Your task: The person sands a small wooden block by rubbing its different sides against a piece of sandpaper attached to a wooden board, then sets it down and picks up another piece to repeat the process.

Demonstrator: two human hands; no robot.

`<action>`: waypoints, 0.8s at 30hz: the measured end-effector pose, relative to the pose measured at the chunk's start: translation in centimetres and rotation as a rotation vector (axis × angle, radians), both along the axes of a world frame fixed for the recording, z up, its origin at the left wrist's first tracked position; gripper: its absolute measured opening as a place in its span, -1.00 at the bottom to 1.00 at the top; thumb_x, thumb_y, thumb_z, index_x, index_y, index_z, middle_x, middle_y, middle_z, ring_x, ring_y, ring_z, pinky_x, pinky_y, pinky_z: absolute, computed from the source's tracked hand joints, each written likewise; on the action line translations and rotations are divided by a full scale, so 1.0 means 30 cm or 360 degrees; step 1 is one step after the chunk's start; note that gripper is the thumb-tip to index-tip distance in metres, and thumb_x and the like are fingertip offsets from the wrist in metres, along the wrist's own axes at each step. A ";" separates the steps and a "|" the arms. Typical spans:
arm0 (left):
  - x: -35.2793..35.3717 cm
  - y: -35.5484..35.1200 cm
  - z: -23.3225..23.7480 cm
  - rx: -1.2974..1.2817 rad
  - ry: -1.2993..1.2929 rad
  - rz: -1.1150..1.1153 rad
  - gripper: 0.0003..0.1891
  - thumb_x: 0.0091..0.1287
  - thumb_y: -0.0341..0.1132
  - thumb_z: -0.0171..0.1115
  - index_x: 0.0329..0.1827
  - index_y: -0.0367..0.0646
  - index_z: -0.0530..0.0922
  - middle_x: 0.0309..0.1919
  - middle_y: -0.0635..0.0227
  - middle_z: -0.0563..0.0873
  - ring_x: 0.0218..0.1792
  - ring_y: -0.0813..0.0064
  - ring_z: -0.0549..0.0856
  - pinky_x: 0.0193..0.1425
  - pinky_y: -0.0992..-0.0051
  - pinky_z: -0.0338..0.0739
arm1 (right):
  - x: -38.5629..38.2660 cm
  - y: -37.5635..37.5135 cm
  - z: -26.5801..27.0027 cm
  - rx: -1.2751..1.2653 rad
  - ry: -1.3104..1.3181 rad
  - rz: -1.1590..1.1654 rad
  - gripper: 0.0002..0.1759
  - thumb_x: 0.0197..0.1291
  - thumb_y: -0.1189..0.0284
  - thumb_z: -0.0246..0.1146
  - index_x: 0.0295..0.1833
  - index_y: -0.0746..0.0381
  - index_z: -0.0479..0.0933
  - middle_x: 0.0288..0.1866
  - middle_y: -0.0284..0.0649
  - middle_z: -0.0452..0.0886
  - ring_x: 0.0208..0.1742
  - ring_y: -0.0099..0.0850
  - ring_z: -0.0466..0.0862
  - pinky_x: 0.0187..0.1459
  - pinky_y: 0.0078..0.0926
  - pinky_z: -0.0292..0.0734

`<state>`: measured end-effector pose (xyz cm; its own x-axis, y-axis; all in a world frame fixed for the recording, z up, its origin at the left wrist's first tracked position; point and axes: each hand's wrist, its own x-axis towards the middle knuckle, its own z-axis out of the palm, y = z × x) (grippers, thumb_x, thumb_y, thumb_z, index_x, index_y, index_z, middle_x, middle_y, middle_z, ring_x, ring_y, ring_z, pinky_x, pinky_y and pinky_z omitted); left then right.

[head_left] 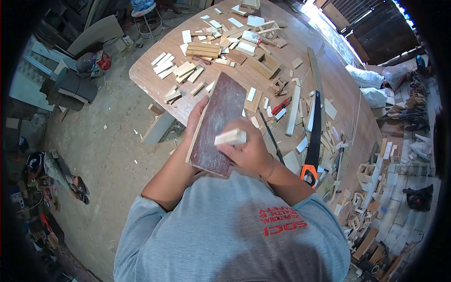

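A flat board faced with worn reddish-brown sandpaper [220,105] is held tilted in front of my chest. My left hand [194,121] grips its left edge from behind, with most of the fingers hidden. Over the lower half of the sandpaper, my right hand [250,149] is closed on a small pale wood block [230,137], which overlaps the dusty abrasive face. Pale dust streaks the sandpaper around the block.
A round-cornered wooden table [155,77] carries many wood offcuts and an open wooden box [266,65]. A handsaw [314,136] with an orange handle lies at my right. Scraps pile beyond the table's right side. Another person [58,171] is on the floor at left.
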<state>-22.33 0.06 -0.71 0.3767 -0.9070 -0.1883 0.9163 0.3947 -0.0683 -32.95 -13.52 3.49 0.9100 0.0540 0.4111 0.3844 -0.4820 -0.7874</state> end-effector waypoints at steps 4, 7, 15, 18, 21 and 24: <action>0.003 0.018 -0.021 0.0047 -0.0136 -0.0070 -0.35 0.49 0.14 -0.04 0.34 -0.28 0.47 0.13 -0.06 0.67 0.07 0.03 0.72 0.28 0.08 0.59 | 0.007 -0.067 -0.077 0.0378 0.0235 -0.0540 -0.72 0.07 0.48 0.51 -0.16 0.27 0.58 -0.21 -0.17 0.69 -0.21 -0.35 0.69 -0.14 -0.36 0.58; -0.020 -0.003 -0.003 -0.0036 -0.0037 -0.0138 -0.39 0.55 0.07 -0.12 0.39 -0.29 0.42 0.19 -0.11 0.64 0.12 0.00 0.71 0.27 0.06 0.61 | 0.052 -0.053 -0.049 0.0240 0.0111 -0.0499 -0.74 0.05 0.49 0.52 -0.20 0.26 0.59 -0.21 -0.14 0.68 -0.23 -0.29 0.67 -0.16 -0.32 0.56; 0.006 0.095 -0.003 -0.0304 -0.0353 -0.0234 -0.35 0.51 0.13 -0.10 0.36 -0.26 0.47 0.13 -0.08 0.68 0.08 0.01 0.72 0.24 0.04 0.61 | 0.072 -0.071 -0.017 -0.0178 -0.0029 -0.0193 -0.72 0.03 0.47 0.52 -0.16 0.25 0.61 -0.21 -0.15 0.67 -0.24 -0.20 0.66 -0.10 -0.28 0.53; -0.012 0.049 0.022 0.0005 -0.0001 -0.0002 -0.35 0.51 0.12 -0.12 0.37 -0.27 0.46 0.18 -0.08 0.66 0.11 -0.02 0.71 0.29 0.02 0.58 | 0.103 0.003 -0.014 0.0152 0.0105 -0.0491 -0.70 -0.01 0.45 0.53 -0.17 0.24 0.61 -0.21 -0.17 0.67 -0.21 -0.16 0.65 -0.05 -0.23 0.52; 0.004 0.056 0.009 0.0080 -0.0108 0.0056 -0.35 0.51 0.12 -0.11 0.38 -0.27 0.44 0.22 -0.07 0.63 0.14 -0.02 0.69 0.32 0.01 0.55 | 0.008 0.103 0.057 -0.0108 -0.0144 0.0107 -0.68 -0.03 0.43 0.52 -0.17 0.21 0.57 -0.21 -0.14 0.63 -0.04 -0.10 0.60 0.01 -0.16 0.48; -0.004 0.082 0.065 0.0107 -0.0032 0.0090 -0.35 0.50 0.13 -0.07 0.36 -0.27 0.47 0.19 -0.06 0.65 0.13 0.00 0.70 0.33 0.02 0.54 | -0.013 0.004 0.020 -0.0375 -0.0096 0.0012 -0.71 -0.05 0.41 0.53 -0.23 0.18 0.59 -0.23 -0.17 0.64 -0.09 -0.10 0.61 -0.03 -0.18 0.48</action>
